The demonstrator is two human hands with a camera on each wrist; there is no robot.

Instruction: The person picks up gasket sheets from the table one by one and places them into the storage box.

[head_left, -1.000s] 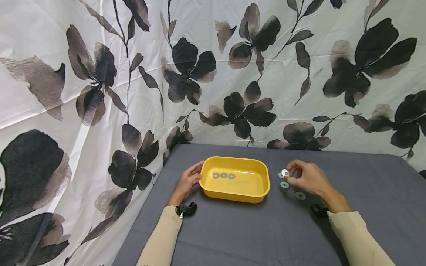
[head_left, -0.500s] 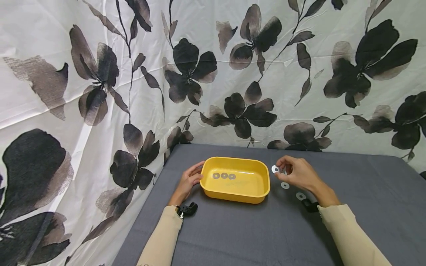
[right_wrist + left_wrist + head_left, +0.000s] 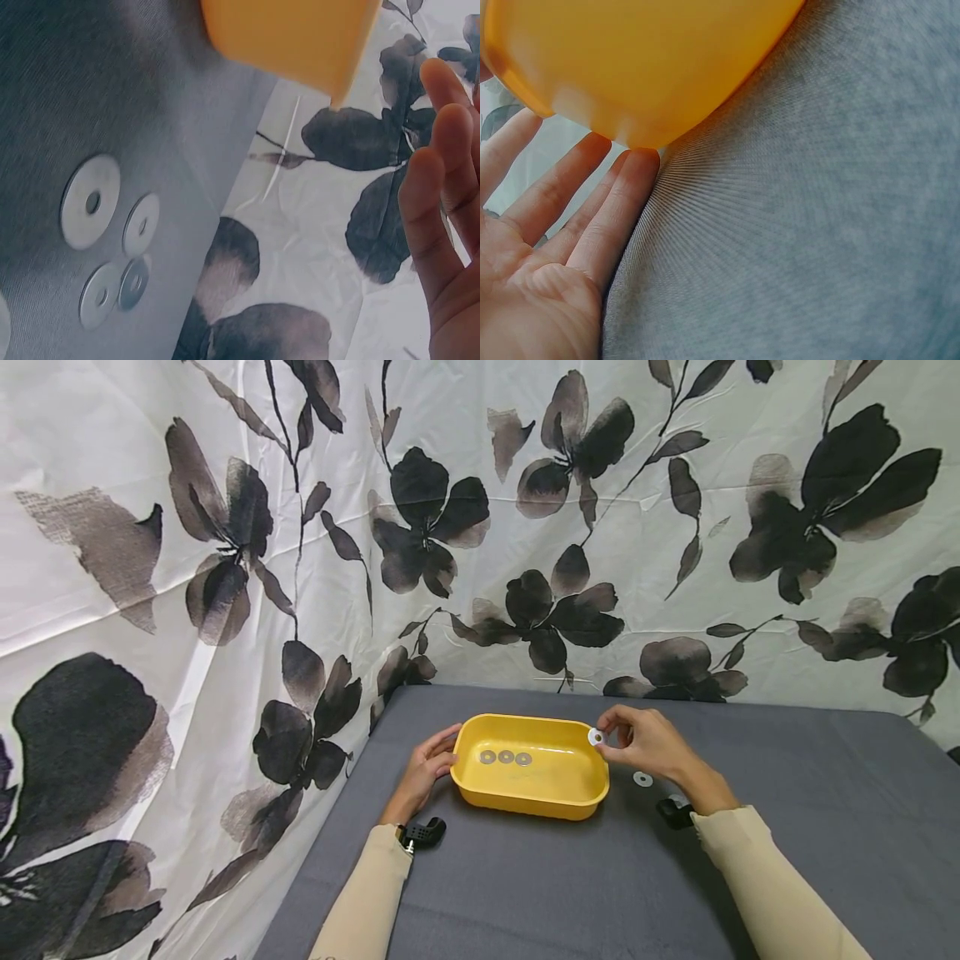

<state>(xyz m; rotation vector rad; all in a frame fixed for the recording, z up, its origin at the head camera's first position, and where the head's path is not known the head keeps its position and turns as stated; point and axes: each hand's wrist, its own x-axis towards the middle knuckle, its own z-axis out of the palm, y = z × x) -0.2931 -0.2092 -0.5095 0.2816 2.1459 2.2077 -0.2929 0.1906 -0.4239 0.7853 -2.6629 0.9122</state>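
Observation:
A yellow plastic tray [image 3: 528, 806] rests on the cloth-covered table, and three flat metal washers [image 3: 506, 757] lie in a row inside it. My left hand [image 3: 422, 770] is at the tray's left end; in the left wrist view its straight fingers [image 3: 600, 225] touch the outer wall with their tips. My right hand [image 3: 648, 743] pinches another washer [image 3: 596, 737] between thumb and forefinger, just over the tray's right rim. In the right wrist view the other fingers [image 3: 424, 202] stand extended, and the pinched washer is out of sight.
Several loose washers [image 3: 90, 202] lie on the grey cloth [image 3: 525, 885] to the right of the tray; in the head view the right hand and wrist hide some. A floral curtain [image 3: 465, 652] hangs behind and to the left of the table.
My right hand has carried the pinched washer leftward from beside the loose washers to the tray's right rim. The left hand and the tray have stayed in place.

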